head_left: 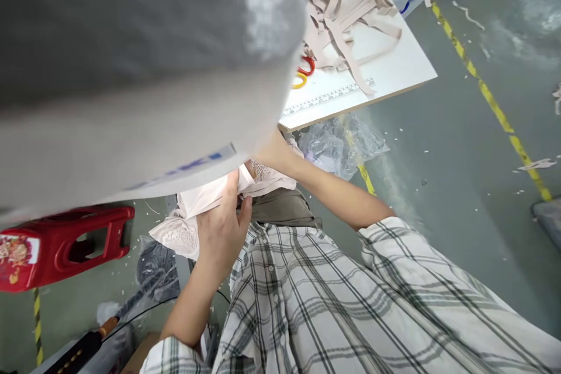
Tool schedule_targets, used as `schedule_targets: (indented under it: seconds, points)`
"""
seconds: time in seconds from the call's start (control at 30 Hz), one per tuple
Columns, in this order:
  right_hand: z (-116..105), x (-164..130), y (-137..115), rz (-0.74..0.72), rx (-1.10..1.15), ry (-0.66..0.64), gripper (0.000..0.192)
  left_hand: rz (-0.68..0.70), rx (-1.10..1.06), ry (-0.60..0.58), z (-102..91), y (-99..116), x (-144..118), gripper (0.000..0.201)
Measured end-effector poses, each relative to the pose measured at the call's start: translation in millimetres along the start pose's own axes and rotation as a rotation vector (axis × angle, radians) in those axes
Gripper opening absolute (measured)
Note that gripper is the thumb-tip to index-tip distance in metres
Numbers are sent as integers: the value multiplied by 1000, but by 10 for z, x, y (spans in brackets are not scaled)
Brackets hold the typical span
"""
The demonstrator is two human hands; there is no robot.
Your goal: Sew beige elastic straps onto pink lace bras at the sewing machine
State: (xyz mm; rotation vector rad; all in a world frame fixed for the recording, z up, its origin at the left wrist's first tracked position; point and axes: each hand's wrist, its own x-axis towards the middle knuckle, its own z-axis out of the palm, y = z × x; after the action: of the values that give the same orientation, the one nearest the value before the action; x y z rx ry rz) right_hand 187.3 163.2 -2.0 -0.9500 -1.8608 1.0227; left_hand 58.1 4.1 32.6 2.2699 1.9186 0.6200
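Pale pink lace fabric [197,210] sits bunched at the person's lap, just under the edge of a big grey blurred surface [131,58], and the left hand [223,228] is on it, fingers [231,187] curled and pinching the cloth. The right hand is hidden behind that grey surface, only the forearm [333,187] showing, so I cannot tell its grip. Behind, the white worktop [394,64] carries beige strips [346,17] and a ruler [328,96]; a red stool [65,245] stands on the floor at left.
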Motion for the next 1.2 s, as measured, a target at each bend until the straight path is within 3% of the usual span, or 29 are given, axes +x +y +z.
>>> schedule_targets:
  seconds: [0.2,0.4,0.73,0.97,1.2]
  points:
    - [-4,-48,15,-85,97,106,17,-63,65,24,30,-20,-95,69]
    - [-61,-283,114,1,223,285,22,-59,116,115,73,-11,-171,80]
    - [-99,-573,185,113,308,211,19,-43,136,132,75,31,-131,81]
    - [-86,-745,19,120,495,212,15,-61,120,72,101,90,-124,81]
    - [-112,-863,-106,100,491,143,15,-86,104,5,96,118,-119,79]
